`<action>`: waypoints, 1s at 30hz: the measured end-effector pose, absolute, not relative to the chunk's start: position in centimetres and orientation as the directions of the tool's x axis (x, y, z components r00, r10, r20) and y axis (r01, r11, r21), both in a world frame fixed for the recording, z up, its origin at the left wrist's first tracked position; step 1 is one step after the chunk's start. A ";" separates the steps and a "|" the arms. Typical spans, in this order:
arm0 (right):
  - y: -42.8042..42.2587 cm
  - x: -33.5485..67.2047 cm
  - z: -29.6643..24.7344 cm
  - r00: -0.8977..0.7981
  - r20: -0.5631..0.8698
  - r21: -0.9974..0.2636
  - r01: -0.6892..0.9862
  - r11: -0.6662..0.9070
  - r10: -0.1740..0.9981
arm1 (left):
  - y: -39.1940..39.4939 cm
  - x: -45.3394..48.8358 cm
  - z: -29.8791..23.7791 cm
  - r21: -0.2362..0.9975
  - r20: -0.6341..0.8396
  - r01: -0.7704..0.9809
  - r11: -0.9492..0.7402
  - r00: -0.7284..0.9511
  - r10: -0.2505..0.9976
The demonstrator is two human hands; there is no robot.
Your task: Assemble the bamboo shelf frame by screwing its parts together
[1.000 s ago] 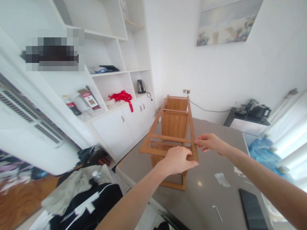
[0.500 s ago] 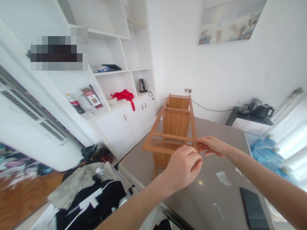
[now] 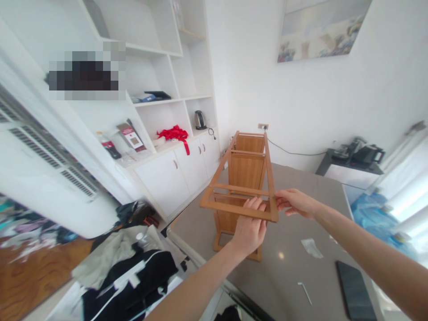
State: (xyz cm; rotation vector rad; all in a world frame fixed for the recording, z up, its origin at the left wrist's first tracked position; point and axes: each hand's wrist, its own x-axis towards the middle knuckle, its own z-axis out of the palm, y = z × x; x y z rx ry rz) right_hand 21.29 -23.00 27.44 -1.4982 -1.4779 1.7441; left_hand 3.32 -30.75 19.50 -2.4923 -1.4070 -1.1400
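A wooden shelf rack (image 3: 247, 170) with slatted brown panels lies along the table, its open frame toward me. My left hand (image 3: 250, 232) comes from below, fingers bent up over the near crossbar (image 3: 230, 211) close to the right corner. At the outer side of the right-hand rail (image 3: 270, 178), my right hand (image 3: 296, 203) has its fingertips drawn together against the wood. Whatever those fingertips may hold is too small or hidden. A silver hex key (image 3: 304, 293) rests on the table near me.
On the grey table (image 3: 267, 285) lie a small clear plastic bag (image 3: 311, 248) and a dark phone-like slab (image 3: 356, 290). Clothes (image 3: 130, 285) are piled at the left. White shelving (image 3: 160, 174) stands behind, and blue water jugs (image 3: 374, 214) are at the right.
My left hand has dropped from above the near right corner and moved left, and now grips the crossbar. My right hand stays by the right-hand rail.
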 end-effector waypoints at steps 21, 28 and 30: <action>-22.6 20.9 27.4 -0.297 -0.433 -0.883 0.328 -0.335 0.851 | -27.3 5.6 19.0 0.398 0.707 0.803 -0.444 0.041 0.706; -22.3 21.1 27.2 -0.300 -0.418 -0.890 0.324 -0.321 0.857 | -27.2 5.8 19.4 0.387 0.689 0.821 -0.419 0.045 0.723; -22.2 21.1 27.2 -0.301 -0.421 -0.891 0.317 -0.327 0.856 | -27.2 5.8 19.6 0.381 0.685 0.828 -0.412 0.047 0.727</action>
